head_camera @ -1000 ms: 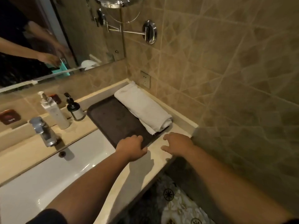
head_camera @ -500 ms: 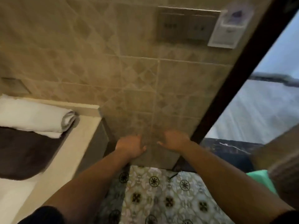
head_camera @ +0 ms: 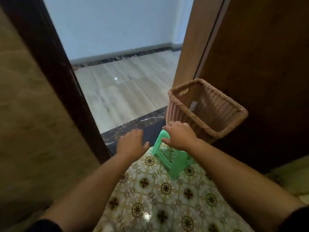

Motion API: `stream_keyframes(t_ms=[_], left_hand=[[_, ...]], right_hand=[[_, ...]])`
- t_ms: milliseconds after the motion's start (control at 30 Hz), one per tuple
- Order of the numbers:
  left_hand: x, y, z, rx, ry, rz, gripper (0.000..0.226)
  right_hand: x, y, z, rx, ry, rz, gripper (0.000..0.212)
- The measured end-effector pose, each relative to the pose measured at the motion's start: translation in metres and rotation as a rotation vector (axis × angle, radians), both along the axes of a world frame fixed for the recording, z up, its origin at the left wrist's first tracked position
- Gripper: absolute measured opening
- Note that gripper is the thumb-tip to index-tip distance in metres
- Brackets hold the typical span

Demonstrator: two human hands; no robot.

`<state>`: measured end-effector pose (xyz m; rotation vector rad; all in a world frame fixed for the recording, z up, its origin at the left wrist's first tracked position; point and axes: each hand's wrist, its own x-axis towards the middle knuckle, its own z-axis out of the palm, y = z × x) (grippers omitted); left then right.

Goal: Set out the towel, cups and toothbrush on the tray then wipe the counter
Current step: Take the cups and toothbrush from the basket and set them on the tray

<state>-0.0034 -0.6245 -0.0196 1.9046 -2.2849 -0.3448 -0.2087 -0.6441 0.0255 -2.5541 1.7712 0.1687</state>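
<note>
The tray, towel, cups and toothbrush are all out of view. I face the bathroom doorway and the patterned floor. My left hand [head_camera: 132, 143] hangs palm down above the dark door sill, its fingers loosely spread, and holds nothing. My right hand [head_camera: 180, 135] is held out in front of a green plastic stool [head_camera: 167, 158], its fingers slightly curled and nothing visible in them. Whether it touches the stool cannot be told. A wicker basket [head_camera: 217, 124] stands on the stool just beyond my right hand. A small white scrap lies inside it.
A tiled wall [head_camera: 33, 114] and a dark door frame [head_camera: 55, 77] rise on the left. A brown wooden door [head_camera: 267, 72] stands on the right behind the basket. Pale floor [head_camera: 127, 91] shows through the doorway. Flower-patterned tiles [head_camera: 158, 198] lie below my arms.
My view has swung right, from the counter with the tray and rolled towel to the doorway, stool and basket. Both hands left the counter edge and now hang in the air, still holding nothing.
</note>
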Motion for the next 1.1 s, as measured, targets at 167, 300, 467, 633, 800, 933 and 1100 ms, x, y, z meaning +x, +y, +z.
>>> stream_keyframes(t_ms=[167, 300, 467, 633, 800, 933, 1100], left_hand=[[-0.106, -0.045, -0.002, -0.001, -0.01, -0.171, 0.048], [-0.169, -0.089, -0.013, 0.024, 0.027, -0.242, 0.043], [-0.23, -0.157, -0.026, -0.007, 0.078, -0.278, 0.036], [-0.273, -0.22, -0.028, 0.029, 0.089, -0.295, 0.032], [-0.297, -0.256, -0.039, 0.106, 0.086, -0.26, 0.037], [-0.314, -0.274, -0.06, 0.114, 0.118, -0.144, 0.035], [-0.342, -0.291, -0.09, 0.164, 0.097, 0.118, 0.033]], right_hand=[[-0.104, -0.015, 0.001, 0.021, 0.006, -0.144, 0.054], [-0.163, -0.046, -0.011, 0.043, 0.031, -0.211, 0.054], [-0.219, -0.108, -0.027, 0.093, 0.0, -0.284, 0.056], [-0.26, -0.168, -0.043, 0.157, -0.028, -0.308, 0.055], [-0.281, -0.215, -0.065, 0.22, -0.054, -0.272, 0.053], [-0.293, -0.254, -0.093, 0.27, -0.07, -0.218, 0.048], [-0.317, -0.299, -0.15, 0.359, -0.171, -0.244, 0.046]])
